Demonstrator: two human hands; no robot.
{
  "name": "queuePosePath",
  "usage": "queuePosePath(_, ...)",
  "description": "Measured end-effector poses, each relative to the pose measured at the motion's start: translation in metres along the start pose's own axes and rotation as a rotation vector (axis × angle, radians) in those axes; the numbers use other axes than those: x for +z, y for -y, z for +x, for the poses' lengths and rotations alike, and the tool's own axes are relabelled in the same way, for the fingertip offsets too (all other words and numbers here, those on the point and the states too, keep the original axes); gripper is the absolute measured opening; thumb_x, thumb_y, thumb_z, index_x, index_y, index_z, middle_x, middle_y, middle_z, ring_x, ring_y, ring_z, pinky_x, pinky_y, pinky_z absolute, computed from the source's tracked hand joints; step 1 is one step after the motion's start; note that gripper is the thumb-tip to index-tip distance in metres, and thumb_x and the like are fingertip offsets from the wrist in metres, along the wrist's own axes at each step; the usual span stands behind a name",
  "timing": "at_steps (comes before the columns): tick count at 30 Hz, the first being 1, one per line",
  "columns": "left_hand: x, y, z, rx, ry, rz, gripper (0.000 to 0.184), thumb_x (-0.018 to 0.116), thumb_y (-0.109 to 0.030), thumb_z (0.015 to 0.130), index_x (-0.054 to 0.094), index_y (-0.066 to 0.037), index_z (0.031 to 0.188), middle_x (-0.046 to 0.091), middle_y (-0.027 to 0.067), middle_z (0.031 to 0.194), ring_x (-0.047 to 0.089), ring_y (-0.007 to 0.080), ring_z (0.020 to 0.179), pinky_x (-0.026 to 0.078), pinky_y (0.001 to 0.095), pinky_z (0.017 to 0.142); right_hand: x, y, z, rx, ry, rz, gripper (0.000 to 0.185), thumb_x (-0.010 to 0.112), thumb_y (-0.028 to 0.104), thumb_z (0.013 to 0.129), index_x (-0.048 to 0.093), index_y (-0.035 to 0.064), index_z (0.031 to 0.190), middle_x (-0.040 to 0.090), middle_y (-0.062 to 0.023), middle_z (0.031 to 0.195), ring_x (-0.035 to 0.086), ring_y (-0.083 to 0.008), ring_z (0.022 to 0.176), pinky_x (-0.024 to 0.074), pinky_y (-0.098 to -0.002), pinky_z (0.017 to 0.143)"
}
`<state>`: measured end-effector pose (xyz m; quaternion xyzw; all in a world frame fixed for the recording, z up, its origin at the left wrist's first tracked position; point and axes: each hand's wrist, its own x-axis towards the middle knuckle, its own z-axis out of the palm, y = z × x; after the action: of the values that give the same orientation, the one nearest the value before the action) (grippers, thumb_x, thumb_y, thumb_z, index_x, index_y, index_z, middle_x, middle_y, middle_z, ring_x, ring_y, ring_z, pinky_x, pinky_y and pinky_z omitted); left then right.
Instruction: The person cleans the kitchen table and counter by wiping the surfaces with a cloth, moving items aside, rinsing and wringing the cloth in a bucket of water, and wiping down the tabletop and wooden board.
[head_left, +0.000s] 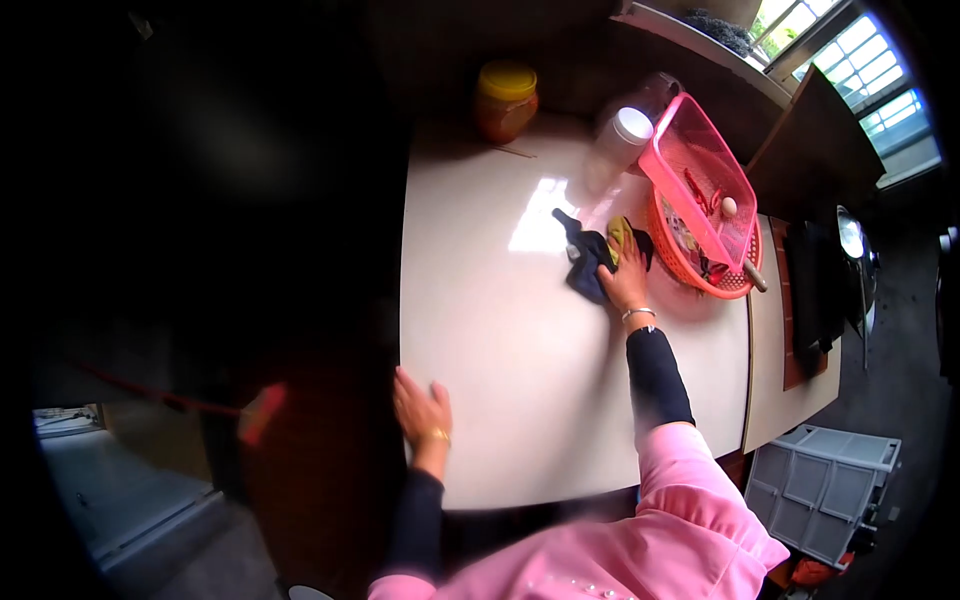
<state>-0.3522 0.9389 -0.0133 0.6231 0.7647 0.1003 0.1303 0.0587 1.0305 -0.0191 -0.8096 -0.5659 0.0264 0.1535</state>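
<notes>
My right hand [627, 279] is on a dark cloth [588, 265] lying crumpled on the white tabletop [520, 350]. A yellow patch shows by its fingertips, and one end of the cloth trails off to the left. My left hand [422, 408] rests at the table's left edge with its fingers apart and nothing in it. Just right of the cloth, a pink plastic basket [676, 150] sits tilted over a round orange-red basket [672, 245]. An egg [729, 207] and some red items lie inside the pink one.
A jar with a yellow lid [508, 82] stands at the far left corner, a thin stick [515, 152] beside it. Near the baskets is a white-lidded container [631, 128]. A grey drawer unit [822, 485] stands on the floor at right. Windows are at the upper right.
</notes>
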Motion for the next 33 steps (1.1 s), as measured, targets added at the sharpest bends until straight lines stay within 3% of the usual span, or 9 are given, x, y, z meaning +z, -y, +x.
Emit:
queuePosePath(6, -0.008, 0.009, -0.002, 0.013, 0.031, -0.048, 0.071, 0.051, -0.037, 0.088, 0.026, 0.002, 0.142, 0.039, 0.0225, 0.139, 0.044, 0.0379, 0.121, 0.037, 0.0440, 0.100, -0.039, -0.024, -0.212, 0.164, -0.020, -0.095, 0.075, 0.060, 0.034, 0.074, 0.037, 0.0163, 0.143, 0.022, -0.0154, 0.153, 0.019, -0.0336, 0.141, 0.0156, -0.0557, 0.111)
queuePosePath(10, 0.007, 0.047, -0.013, 0.122, 0.040, -0.258, 0.071, 0.051, -0.038, 0.091, 0.023, 0.002, 0.143, 0.034, 0.0233, 0.144, 0.038, 0.0379, 0.129, 0.033, 0.0419, 0.106, -0.056, 0.037, -0.348, 0.201, 0.222, -0.128, 0.086, 0.065, 0.040, 0.071, 0.031, 0.0139, 0.145, 0.012, -0.0207, 0.154, 0.011, -0.0393, 0.141, 0.0109, -0.0588, 0.111)
queuePosePath(14, 0.004, 0.088, -0.060, -0.006, 0.107, -0.381, 0.069, 0.046, -0.040, 0.094, 0.022, 0.002, 0.144, 0.031, 0.0245, 0.146, 0.033, 0.0387, 0.132, 0.028, 0.0418, 0.109, -0.055, 0.156, -0.375, -0.093, 0.512, -0.130, 0.087, 0.067, 0.047, 0.070, 0.034, 0.0129, 0.144, 0.011, -0.0215, 0.154, 0.007, -0.0396, 0.142, 0.0042, -0.0590, 0.111)
queuePosePath(16, -0.007, 0.105, -0.088, -0.256, 0.241, -0.488, 0.067, 0.038, -0.044, 0.097, 0.026, 0.003, 0.143, 0.031, 0.0257, 0.145, 0.032, 0.0393, 0.133, 0.025, 0.0414, 0.111, -0.048, 0.205, -0.352, -0.357, 0.610, 0.021, 0.082, 0.066, 0.047, 0.072, 0.039, 0.0134, 0.141, 0.016, -0.0209, 0.153, 0.007, -0.0379, 0.143, 0.0044, -0.0568, 0.112)
queuePosePath(20, 0.007, 0.147, -0.118, -0.430, 0.266, -0.591, 0.065, 0.027, -0.049, 0.098, 0.041, 0.002, 0.136, 0.042, 0.0228, 0.140, 0.038, 0.0355, 0.131, 0.028, 0.0383, 0.109, -0.015, 0.260, -0.274, -0.889, 0.561, 0.217, 0.072, 0.064, 0.049, 0.074, 0.047, 0.0162, 0.136, 0.025, -0.0130, 0.152, 0.016, -0.0313, 0.142, 0.0086, -0.0515, 0.114)
queuePosePath(22, -0.019, 0.139, -0.125, -0.425, 0.451, -0.388, 0.063, 0.027, -0.048, 0.099, 0.045, 0.002, 0.133, 0.046, 0.0235, 0.136, 0.042, 0.0376, 0.127, 0.032, 0.0396, 0.107, -0.001, 0.256, -0.232, -0.981, 0.505, 0.277, 0.069, 0.064, 0.049, 0.073, 0.050, 0.0179, 0.133, 0.028, -0.0102, 0.151, 0.020, -0.0299, 0.141, 0.0107, -0.0502, 0.114)
queuePosePath(24, 0.002, 0.142, -0.136, -0.413, 0.201, -0.397, 0.062, 0.028, -0.047, 0.099, 0.049, 0.003, 0.128, 0.049, 0.0250, 0.131, 0.045, 0.0383, 0.123, 0.035, 0.0410, 0.104, 0.005, 0.225, -0.190, -0.815, 0.414, 0.208, 0.067, 0.065, 0.048, 0.073, 0.052, 0.0190, 0.132, 0.031, -0.0095, 0.150, 0.022, -0.0292, 0.140, 0.0124, -0.0490, 0.114)
queuePosePath(28, 0.001, 0.130, -0.138, -0.409, 0.103, -0.409, 0.060, 0.032, -0.045, 0.098, 0.050, 0.005, 0.126, 0.051, 0.0259, 0.128, 0.048, 0.0391, 0.119, 0.036, 0.0411, 0.102, -0.025, 0.084, -0.134, -0.428, 0.194, 0.017, 0.067, 0.066, 0.043, 0.072, 0.050, 0.0189, 0.133, 0.030, -0.0101, 0.150, 0.023, -0.0304, 0.139, 0.0147, -0.0491, 0.113)
queuePosePath(33, 0.006, 0.132, -0.137, -0.383, 0.030, -0.363, 0.055, 0.034, -0.044, 0.098, 0.056, 0.002, 0.119, 0.059, 0.0247, 0.117, 0.054, 0.0404, 0.110, 0.043, 0.0430, 0.094, -0.070, -0.132, -0.207, 0.127, 0.019, -0.157, 0.071, 0.062, 0.035, 0.074, 0.042, 0.0192, 0.140, 0.026, -0.0112, 0.152, 0.022, -0.0309, 0.140, 0.0177, -0.0529, 0.112)
